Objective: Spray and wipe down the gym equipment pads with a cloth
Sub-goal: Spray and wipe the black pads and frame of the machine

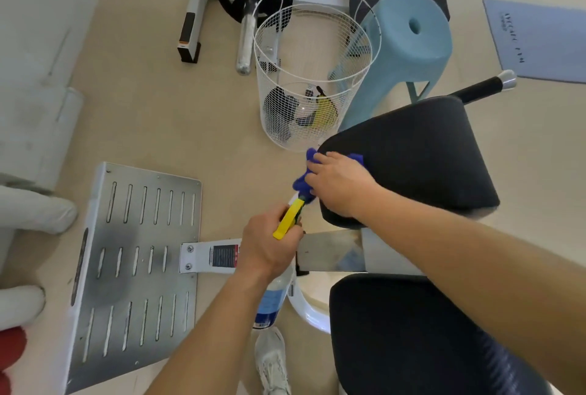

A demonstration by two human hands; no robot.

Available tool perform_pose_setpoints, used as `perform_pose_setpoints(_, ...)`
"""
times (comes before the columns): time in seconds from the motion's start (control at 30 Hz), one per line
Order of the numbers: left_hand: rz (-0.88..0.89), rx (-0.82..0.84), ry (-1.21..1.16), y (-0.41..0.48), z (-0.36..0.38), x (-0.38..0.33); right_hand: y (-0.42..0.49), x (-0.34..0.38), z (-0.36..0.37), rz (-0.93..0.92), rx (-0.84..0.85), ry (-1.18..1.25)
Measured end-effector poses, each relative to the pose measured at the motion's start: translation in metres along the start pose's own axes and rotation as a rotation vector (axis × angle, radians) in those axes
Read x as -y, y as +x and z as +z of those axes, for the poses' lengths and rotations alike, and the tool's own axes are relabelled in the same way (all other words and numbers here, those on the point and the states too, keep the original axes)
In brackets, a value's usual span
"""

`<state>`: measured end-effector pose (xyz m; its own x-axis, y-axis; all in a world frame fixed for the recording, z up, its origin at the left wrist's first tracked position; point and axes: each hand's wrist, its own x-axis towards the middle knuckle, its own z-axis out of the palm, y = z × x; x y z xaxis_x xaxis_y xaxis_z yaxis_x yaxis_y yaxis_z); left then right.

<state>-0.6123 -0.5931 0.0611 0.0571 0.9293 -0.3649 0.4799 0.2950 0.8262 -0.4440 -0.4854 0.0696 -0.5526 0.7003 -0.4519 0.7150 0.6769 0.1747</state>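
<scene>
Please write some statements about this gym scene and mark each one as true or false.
1. The right hand holds a blue cloth against the black padded cushion. True.
2. The left hand is empty. False: it grips a clear spray bottle with a yellow trigger.
3. The white wire basket lies tipped over. False: it stands upright on the floor.
4. A light blue plastic stool stands beside the basket. True.
</scene>
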Motion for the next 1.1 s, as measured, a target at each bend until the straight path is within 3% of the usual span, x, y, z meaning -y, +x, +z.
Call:
perform_pose_setpoints(0.1,-0.011,-0.033,-0.012,0.001,-0.011,0.000,-0.032,0.033,0.017,-0.161,0.091,-0.066)
perform_pose_setpoints(0.2,-0.007,-0.020,-0.016,0.001,-0.019,-0.003,-0.045,0.022,0.012,-0.231,0.121,-0.061)
perform_pose_setpoints(0.37,-0.011,0.007,-0.053,-0.001,-0.023,-0.001,-0.003,-0.033,-0.017,0.082,-0.050,0.029)
perform_pose_setpoints(0.47,-0.027,-0.003,-0.060,-0.002,-0.025,0.001,0.009,-0.020,-0.009,0.170,-0.101,-0.001)
perform_pose_setpoints(0.63,0.001,-0.021,-0.022,-0.006,-0.033,-0.003,-0.036,0.029,0.010,-0.158,0.098,-0.024)
perform_pose_setpoints(0.9,0.039,-0.002,-0.012,-0.019,-0.026,-0.027,-0.111,-0.001,0.013,-0.366,0.174,-0.274)
perform_pose_setpoints(0.97,0.074,0.016,0.004,-0.023,-0.018,-0.038,-0.129,-0.015,0.007,-0.380,0.149,-0.299)
perform_pose_setpoints(1.1,0.102,0.051,0.017,-0.034,-0.005,-0.065,-0.174,-0.060,-0.006,-0.425,-0.145,-0.271)
